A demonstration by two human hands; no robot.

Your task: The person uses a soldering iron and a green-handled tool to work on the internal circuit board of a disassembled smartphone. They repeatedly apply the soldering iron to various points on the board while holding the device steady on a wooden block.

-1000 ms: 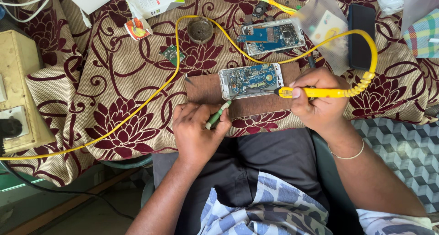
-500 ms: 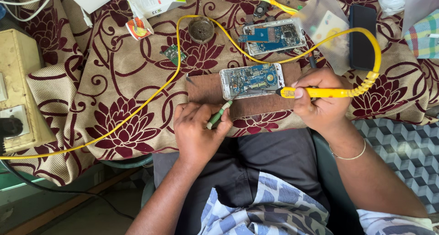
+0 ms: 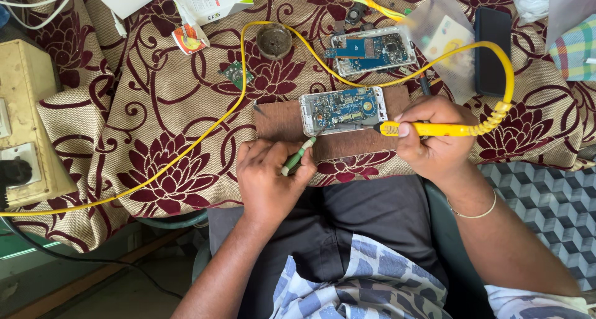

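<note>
1. Head view: our left hand (image 3: 268, 181) is closed around a small green-handled tool (image 3: 297, 157), whose thin tip points up at the lower left corner of the opened phone (image 3: 343, 109).
2. Our right hand (image 3: 433, 140) grips a yellow soldering iron (image 3: 428, 129); its metal tip lies across the lower edge of the phone's exposed blue circuit board.
3. The opened phone rests on a brown mat (image 3: 285, 123), which sits on the maroon floral tablecloth (image 3: 155, 120) just above our lap.
4. The iron's yellow cable (image 3: 205, 132) coils at the handle's end, arcs up past a black phone (image 3: 492, 49) and runs left across the cloth.
5. A second opened phone (image 3: 372, 49) lies above the first, well apart from both hands, partly beside a clear plastic bag (image 3: 444, 36).
6. A round dark tin (image 3: 274, 41) and a small green circuit piece (image 3: 235, 74) lie to the upper left of the mat.
7. A beige socket box (image 3: 25, 114) with a black plug stands at the far left edge.
</note>
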